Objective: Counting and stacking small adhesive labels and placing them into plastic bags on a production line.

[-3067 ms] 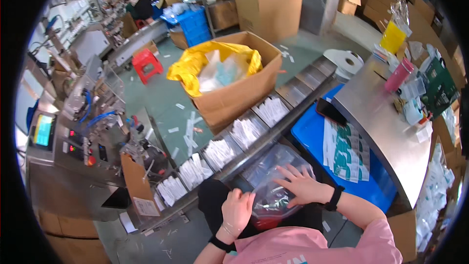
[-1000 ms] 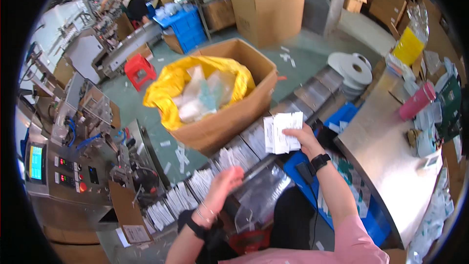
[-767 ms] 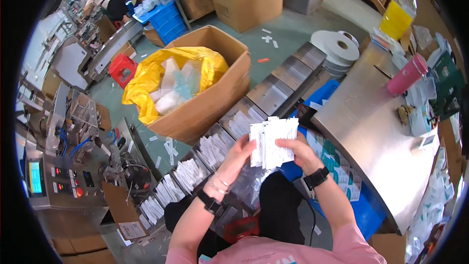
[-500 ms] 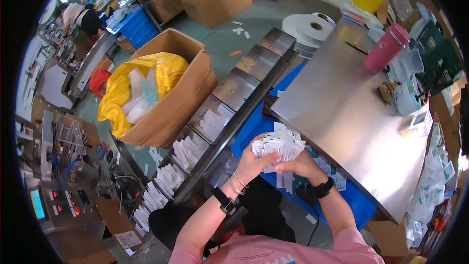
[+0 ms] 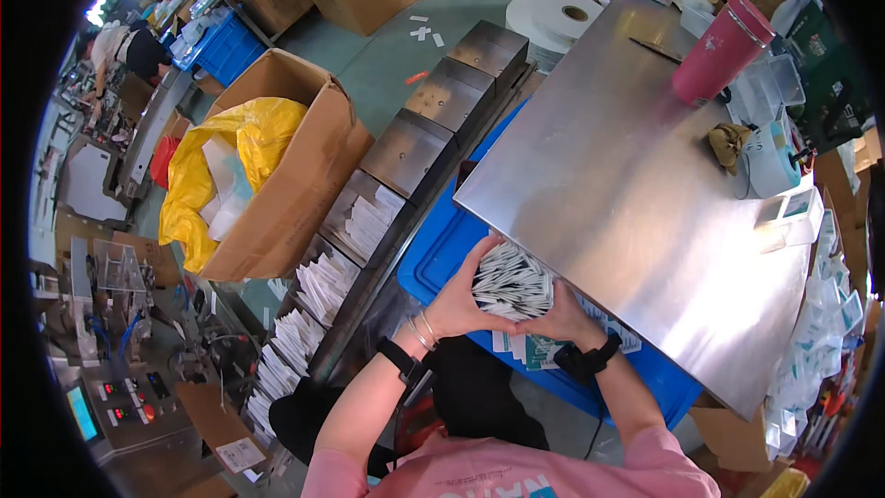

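Left hand (image 5: 461, 302) curls around a packed bundle of thin white packets (image 5: 513, 282), edges up, above the blue plastic tray (image 5: 429, 254); I see the right hand (image 5: 564, 318) cupping its other side. Teal-printed sheets (image 5: 544, 355) lie below, too small for me to read. Rightward, the smooth metal bench (image 5: 590, 148) carries a pink cylindrical bottle (image 5: 724, 51).

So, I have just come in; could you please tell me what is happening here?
A person in a pink top holds a thick bundle of white packets on edge, with the left hand and right hand on opposite sides. The bundle is near the edge of the metal table, over the blue tray. To the left, more packets stand in a row of metal bins. Beyond is a carton with a yellow bag.
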